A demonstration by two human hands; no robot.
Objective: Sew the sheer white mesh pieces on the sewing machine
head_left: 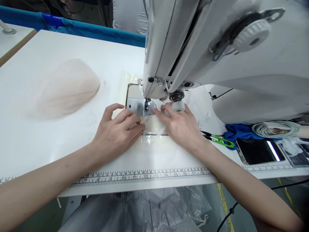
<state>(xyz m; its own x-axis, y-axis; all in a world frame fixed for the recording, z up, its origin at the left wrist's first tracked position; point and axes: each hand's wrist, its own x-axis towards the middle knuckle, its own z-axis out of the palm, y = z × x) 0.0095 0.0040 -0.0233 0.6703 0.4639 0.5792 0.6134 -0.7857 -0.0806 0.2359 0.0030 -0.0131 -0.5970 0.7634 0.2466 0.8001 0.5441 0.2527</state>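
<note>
My left hand [120, 130] rests palm down just left of the metal needle plate [137, 104], fingers bent and apart, with nothing visible in them. On the other side, my right hand [181, 124] reaches under the head of a white sewing machine [166, 42]. Its fingers are apart, and one fingertip points at the presser foot [146, 105], close to the plate's right edge. I cannot make out anything held there. Clear plastic film [147, 139] covers part of the bed between the hands. A sheer beige cup-shaped fabric piece [70, 87] lies blurred on the left.
A printed ruler strip [145, 175] runs along the front table edge. Right of my right hand lie green-handled thread snips [222, 141], a blue cloth [238, 133], a phone [259, 150] and a coiled pale cord [277, 129]. Blue fabric trim [96, 30] lines the back edge.
</note>
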